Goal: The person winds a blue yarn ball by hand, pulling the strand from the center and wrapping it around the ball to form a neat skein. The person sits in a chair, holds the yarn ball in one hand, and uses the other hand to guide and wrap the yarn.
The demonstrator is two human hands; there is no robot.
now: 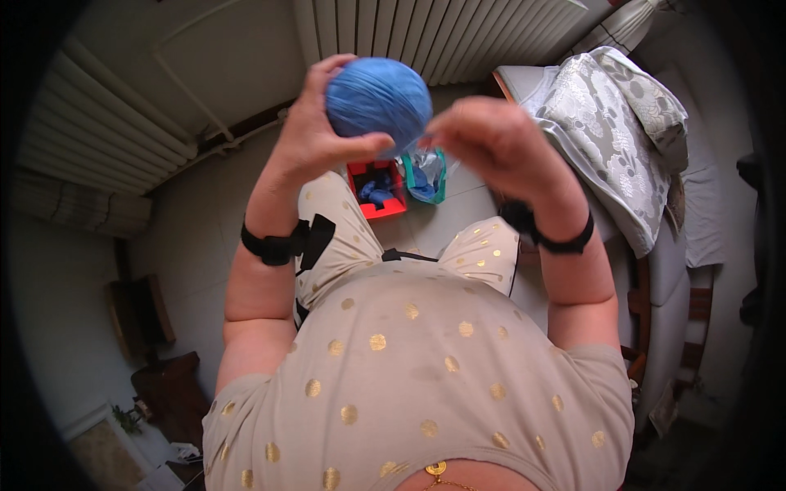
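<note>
A ball of blue yarn (379,104) is held up in front of me. My left hand (313,129) grips it from the left, with the thumb across its lower front and the fingers behind. Close to the ball's right side is my right hand (497,144), blurred by motion. Its fingers are bent together by the ball's lower right edge; whether a strand runs between them is too blurred to see. Below the ball, on the floor, an open red box (387,210) contains dark blue yarn (378,189). Beside it, a teal-edged bag (441,191) holds blue yarn (422,181) and clear plastic.
Light tiles cover the floor (202,270). A white radiator (381,30) stands ahead, with another radiator (92,110) at left. To the right is a grey-cushioned wooden sofa (666,325) with a floral cloth (605,123) draped over it. Dark wooden furniture (172,393) sits at lower left.
</note>
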